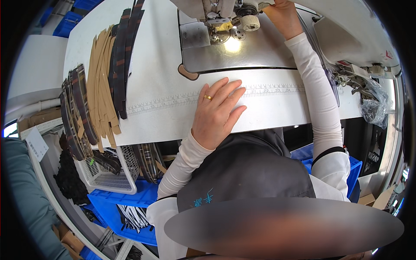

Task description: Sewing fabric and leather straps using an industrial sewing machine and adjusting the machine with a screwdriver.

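Left hand [215, 113] fingers spread flat on white table [160, 52], right hand [282, 16] at sewing machine [225, 17], grip unclear

Bare table [164, 65] between the strip stacks [104, 82] at left and sewing machine bed [242, 54] at right.

There is one sewing machine [242, 30] on one white desk [164, 65]. Two hands are visible: the left hand [216, 112] and the right hand [281, 15]. One ring [208, 97], one white basket [110, 173], and three stacks of strips [102, 82] are seen.
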Motion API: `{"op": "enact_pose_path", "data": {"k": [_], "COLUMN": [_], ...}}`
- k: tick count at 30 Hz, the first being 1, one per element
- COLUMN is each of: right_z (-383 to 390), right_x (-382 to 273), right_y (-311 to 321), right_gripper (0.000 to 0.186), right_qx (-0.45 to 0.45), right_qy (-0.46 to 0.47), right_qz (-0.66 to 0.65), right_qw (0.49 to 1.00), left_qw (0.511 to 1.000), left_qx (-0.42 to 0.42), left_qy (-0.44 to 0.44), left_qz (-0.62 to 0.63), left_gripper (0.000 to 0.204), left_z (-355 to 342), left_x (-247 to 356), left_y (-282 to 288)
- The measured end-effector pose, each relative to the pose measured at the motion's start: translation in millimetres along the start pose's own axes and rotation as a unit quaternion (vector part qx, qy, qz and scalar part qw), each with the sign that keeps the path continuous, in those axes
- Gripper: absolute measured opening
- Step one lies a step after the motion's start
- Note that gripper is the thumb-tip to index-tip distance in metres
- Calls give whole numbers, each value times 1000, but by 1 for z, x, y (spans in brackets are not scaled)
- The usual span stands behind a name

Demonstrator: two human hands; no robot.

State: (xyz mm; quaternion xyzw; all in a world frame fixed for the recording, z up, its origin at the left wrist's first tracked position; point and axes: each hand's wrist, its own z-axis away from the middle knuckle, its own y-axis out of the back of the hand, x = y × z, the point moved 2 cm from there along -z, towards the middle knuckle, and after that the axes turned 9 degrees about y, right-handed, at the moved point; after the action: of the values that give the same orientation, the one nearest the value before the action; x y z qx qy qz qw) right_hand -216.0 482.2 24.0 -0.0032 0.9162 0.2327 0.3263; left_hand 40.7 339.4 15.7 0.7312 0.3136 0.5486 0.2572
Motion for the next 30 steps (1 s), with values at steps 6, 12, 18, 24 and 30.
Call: {"op": "enact_pose_path", "data": {"k": [6,12,18,24,30], "right_z": [-2,1,3,8,6], "right_x": [-8,-7,3,11,6], "right_y": [-6,-7,-8,-6,-6], "right_gripper": [32,31,30,27,29], "right_qx": [30,23,46,39,42], "right_qy": [-8,-53,-56,-114,-73], "right_qz": [-87,-108,-124,-95,-100], "right_qw": [996,993,990,988,991], "left_qw": [1000,1000,1000,1000,1000], "left_qx": [0,0,3,7,10], "left_qy": [-2,-4,-7,-11,-17], "left_qz": [0,3,2,1,-2], "left_gripper": [35,35,35,35,36], "left_z": [0,0,-1,-1,-1], "left_x": [0,0,0,0,-1], "left_y": [0,0,0,0,0]}}
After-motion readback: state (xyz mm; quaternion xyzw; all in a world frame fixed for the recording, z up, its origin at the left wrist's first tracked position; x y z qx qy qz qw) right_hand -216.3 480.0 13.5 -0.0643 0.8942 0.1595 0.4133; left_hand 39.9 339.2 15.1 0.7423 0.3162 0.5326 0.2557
